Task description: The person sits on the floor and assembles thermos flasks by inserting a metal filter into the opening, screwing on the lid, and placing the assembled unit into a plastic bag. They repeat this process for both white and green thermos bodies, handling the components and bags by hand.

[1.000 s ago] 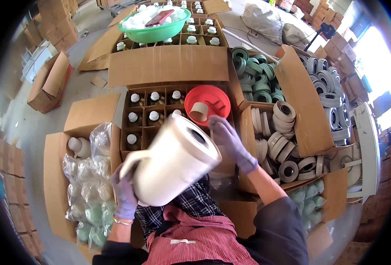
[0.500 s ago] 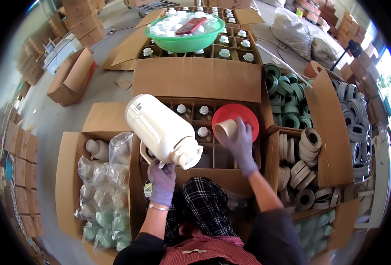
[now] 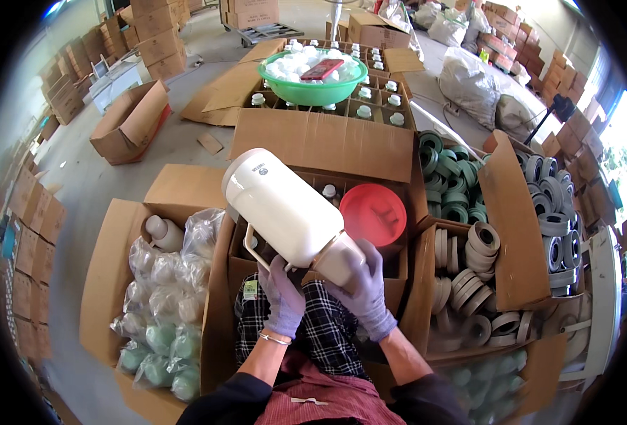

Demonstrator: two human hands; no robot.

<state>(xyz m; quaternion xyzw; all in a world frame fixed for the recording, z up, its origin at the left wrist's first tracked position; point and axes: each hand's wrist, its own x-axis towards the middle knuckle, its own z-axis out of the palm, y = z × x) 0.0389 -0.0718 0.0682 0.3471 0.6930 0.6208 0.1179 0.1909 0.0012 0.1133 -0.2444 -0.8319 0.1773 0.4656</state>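
Observation:
A glossy cream vacuum flask lies tilted over my lap, its base up and to the left, its neck end down and to the right. My left hand is closed at the lower end of the flask's handle. With my right hand I grip a cream cup, which sits over the neck end and covers the stopper. Just beyond rests a red plastic bowl, small dark shapes inside it, on a divided carton of white-topped flasks that the raised flask partly hides.
At left stands a carton of bagged cream and green cups. Cartons of green rings and grey rings are at right. Farther off, a green basin of white caps carries a red phone, atop another carton of flasks.
My right hand has brought the cup from the red bowl onto the flask's neck end. The flask has shifted right in view, and the head view has tilted up slightly.

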